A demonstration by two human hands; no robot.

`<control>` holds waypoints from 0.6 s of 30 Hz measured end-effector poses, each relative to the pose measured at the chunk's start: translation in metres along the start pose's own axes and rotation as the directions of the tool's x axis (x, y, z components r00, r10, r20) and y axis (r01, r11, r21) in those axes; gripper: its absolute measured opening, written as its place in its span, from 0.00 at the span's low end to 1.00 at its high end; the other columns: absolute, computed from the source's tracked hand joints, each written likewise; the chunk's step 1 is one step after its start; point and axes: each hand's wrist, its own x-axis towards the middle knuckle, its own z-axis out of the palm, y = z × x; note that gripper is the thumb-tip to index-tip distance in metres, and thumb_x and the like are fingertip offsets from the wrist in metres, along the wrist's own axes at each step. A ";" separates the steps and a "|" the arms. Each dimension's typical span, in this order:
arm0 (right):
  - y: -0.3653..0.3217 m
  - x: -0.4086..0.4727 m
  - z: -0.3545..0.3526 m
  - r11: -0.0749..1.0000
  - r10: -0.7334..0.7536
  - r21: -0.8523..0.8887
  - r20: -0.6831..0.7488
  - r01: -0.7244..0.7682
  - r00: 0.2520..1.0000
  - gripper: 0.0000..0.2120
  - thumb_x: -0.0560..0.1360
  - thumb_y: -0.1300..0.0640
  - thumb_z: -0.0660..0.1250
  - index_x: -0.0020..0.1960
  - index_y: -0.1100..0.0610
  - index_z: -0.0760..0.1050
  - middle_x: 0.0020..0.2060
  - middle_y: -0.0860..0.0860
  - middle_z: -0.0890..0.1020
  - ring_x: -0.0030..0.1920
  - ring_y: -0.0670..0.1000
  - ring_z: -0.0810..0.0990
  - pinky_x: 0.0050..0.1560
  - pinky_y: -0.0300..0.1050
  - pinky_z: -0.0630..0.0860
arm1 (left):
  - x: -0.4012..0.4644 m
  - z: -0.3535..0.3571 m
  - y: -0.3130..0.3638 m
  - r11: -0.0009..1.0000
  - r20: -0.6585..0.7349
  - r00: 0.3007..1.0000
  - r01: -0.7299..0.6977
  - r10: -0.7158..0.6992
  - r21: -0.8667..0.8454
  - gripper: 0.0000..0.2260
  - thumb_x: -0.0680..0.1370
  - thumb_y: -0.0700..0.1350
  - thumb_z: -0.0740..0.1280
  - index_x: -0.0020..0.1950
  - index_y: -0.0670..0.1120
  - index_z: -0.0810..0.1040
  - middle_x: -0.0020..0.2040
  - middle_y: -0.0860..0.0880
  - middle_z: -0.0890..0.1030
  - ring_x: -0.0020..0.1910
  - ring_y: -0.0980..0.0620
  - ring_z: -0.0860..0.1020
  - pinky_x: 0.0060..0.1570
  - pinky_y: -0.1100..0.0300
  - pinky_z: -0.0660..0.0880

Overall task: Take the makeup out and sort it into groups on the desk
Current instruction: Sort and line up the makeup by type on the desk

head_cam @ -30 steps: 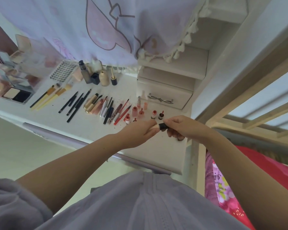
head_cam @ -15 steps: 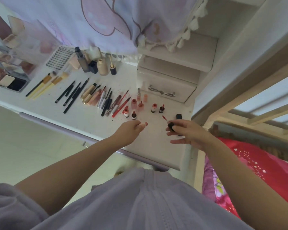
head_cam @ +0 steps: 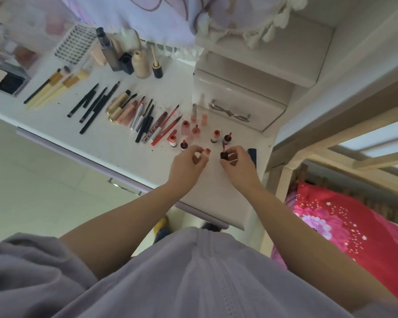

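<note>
Right hand (head_cam: 240, 166) pinches a dark lip-gloss cap (head_cam: 224, 155), red wand tip up, low over the white desk (head_cam: 129, 154). Left hand (head_cam: 186, 165) just beside it, fingers curled round a pink-topped tube (head_cam: 207, 151). Open lip-gloss bottles (head_cam: 226, 140) stand just beyond the fingertips.

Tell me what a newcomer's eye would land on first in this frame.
Probably the two hands over the white desk edge: the right hand pinches a small dark-red lip-tint bottle, the left hand a small pink tube. Next, the long row of black pencils, gold tubes and red liners fanned out to the left, and the bright red flowered bedding at lower right.
</note>
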 end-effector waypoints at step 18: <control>0.003 0.024 -0.049 0.878 -0.139 -0.468 -0.062 0.094 0.988 0.13 0.79 0.53 0.59 0.60 0.57 0.69 0.56 0.55 0.72 0.51 0.55 0.76 0.46 0.48 0.73 | -0.023 0.018 -0.013 0.996 0.082 0.996 0.040 -0.047 0.084 0.07 0.80 0.48 0.61 0.52 0.49 0.64 0.44 0.49 0.79 0.31 0.52 0.78 0.36 0.62 0.73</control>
